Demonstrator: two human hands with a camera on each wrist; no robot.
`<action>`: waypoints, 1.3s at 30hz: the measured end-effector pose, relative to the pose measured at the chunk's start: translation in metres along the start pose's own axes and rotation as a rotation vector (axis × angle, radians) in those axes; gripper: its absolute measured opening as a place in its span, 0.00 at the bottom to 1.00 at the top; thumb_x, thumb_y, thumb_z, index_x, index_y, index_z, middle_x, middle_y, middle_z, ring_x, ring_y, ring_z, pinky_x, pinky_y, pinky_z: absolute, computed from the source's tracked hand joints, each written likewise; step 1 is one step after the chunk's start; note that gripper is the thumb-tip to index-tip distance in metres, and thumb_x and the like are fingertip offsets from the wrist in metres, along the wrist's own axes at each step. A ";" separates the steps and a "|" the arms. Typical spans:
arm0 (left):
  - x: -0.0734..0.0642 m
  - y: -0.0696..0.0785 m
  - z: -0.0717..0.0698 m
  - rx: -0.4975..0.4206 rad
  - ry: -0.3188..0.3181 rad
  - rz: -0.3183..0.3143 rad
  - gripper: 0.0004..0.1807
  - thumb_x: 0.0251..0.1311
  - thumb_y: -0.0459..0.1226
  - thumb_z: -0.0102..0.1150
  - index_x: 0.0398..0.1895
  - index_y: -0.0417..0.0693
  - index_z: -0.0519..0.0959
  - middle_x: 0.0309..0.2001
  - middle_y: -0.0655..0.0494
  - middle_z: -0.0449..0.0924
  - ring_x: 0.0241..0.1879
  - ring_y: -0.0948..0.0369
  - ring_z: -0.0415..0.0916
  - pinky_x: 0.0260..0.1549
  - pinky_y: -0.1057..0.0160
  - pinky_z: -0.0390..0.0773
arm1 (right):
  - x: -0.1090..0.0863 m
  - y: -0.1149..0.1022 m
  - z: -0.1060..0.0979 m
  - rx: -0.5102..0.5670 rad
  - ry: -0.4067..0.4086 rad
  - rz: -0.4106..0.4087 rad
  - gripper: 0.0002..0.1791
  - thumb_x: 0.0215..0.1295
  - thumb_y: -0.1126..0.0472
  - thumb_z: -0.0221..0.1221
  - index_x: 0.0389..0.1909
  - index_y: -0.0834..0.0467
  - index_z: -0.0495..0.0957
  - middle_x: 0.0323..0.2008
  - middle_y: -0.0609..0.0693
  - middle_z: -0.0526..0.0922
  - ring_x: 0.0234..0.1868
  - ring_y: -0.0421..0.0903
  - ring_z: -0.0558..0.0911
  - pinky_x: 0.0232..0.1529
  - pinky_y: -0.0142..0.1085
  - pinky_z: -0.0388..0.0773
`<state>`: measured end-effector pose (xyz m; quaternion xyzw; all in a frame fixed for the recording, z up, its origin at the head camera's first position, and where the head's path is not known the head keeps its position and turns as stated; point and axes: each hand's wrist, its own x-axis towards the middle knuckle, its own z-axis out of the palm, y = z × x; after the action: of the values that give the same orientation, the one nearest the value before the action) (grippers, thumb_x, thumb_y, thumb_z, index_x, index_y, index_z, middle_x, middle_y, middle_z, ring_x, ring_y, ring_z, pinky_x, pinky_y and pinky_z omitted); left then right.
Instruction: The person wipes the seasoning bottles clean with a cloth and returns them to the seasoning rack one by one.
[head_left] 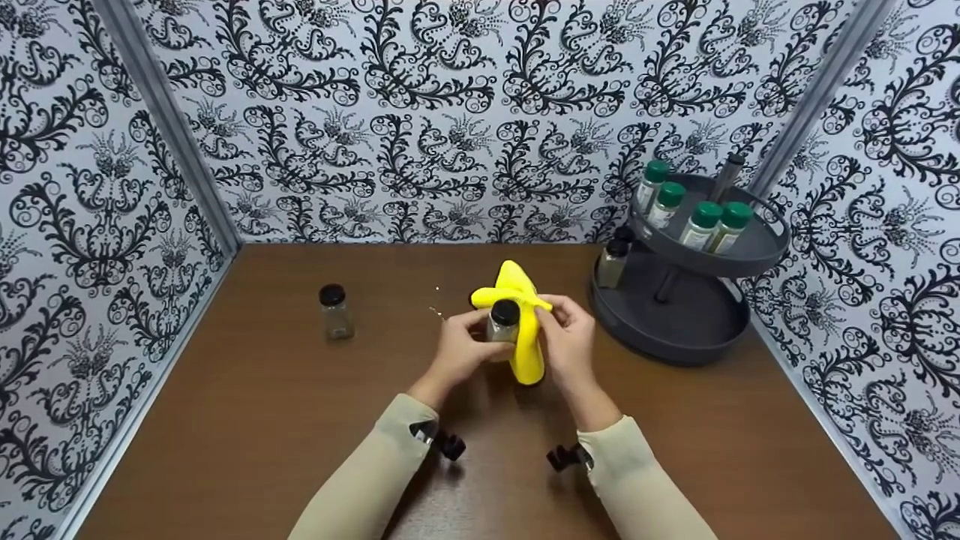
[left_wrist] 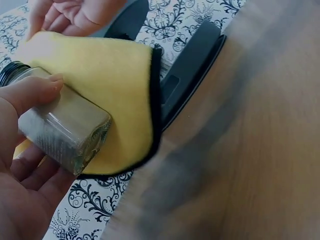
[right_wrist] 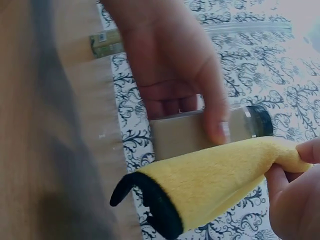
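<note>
My left hand (head_left: 466, 346) grips a square glass spice jar (left_wrist: 65, 117) with a black lid (head_left: 505, 312), held above the table with thumb on one face and fingers behind. In my right hand (head_left: 571, 341), thumb and fingers pinch a yellow cloth (head_left: 529, 349) with black edging. The cloth hangs beside the jar, close against it in the left wrist view. Its lower corner droops loosely in the right wrist view. A second black-lidded jar (head_left: 337, 315) stands on the table to the left of my hands.
At the right stands a dark two-tier round rack (head_left: 675, 349). Several green-capped bottles (head_left: 703, 225) occupy its upper tier, and a black-lidded jar (head_left: 613, 264) sits on the lower one. Patterned walls (head_left: 420, 150) enclose the brown table (head_left: 262, 435) at the back and sides.
</note>
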<state>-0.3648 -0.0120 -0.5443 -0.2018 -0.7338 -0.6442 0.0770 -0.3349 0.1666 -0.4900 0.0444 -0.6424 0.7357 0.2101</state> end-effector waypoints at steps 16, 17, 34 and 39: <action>0.000 0.000 0.001 0.014 0.001 0.036 0.27 0.51 0.41 0.85 0.57 0.54 0.89 0.49 0.55 0.91 0.49 0.57 0.87 0.53 0.56 0.87 | 0.002 0.009 -0.001 -0.096 -0.044 -0.001 0.08 0.70 0.74 0.63 0.47 0.73 0.85 0.40 0.63 0.90 0.36 0.41 0.86 0.40 0.30 0.85; 0.000 0.001 0.001 0.004 0.003 0.038 0.27 0.50 0.40 0.85 0.56 0.53 0.89 0.49 0.55 0.91 0.48 0.58 0.87 0.52 0.57 0.87 | 0.002 0.011 -0.001 -0.110 -0.049 0.005 0.08 0.70 0.74 0.63 0.47 0.72 0.85 0.40 0.63 0.90 0.36 0.41 0.86 0.39 0.30 0.85; 0.006 0.020 -0.010 -0.117 0.119 0.043 0.25 0.49 0.33 0.84 0.53 0.46 0.90 0.45 0.47 0.91 0.43 0.58 0.86 0.47 0.62 0.86 | -0.004 0.032 0.006 -0.183 -0.105 0.106 0.08 0.70 0.72 0.64 0.46 0.71 0.86 0.40 0.60 0.91 0.36 0.41 0.84 0.39 0.29 0.83; 0.006 0.021 -0.012 -0.168 0.175 -0.005 0.25 0.54 0.34 0.82 0.56 0.42 0.86 0.48 0.45 0.89 0.45 0.55 0.85 0.51 0.60 0.87 | -0.003 0.033 0.008 0.023 -0.032 0.197 0.08 0.69 0.75 0.61 0.46 0.74 0.83 0.35 0.53 0.88 0.35 0.42 0.83 0.38 0.31 0.83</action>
<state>-0.3637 -0.0206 -0.5211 -0.1487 -0.6683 -0.7186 0.1221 -0.3460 0.1549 -0.5204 -0.0049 -0.6386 0.7592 0.1259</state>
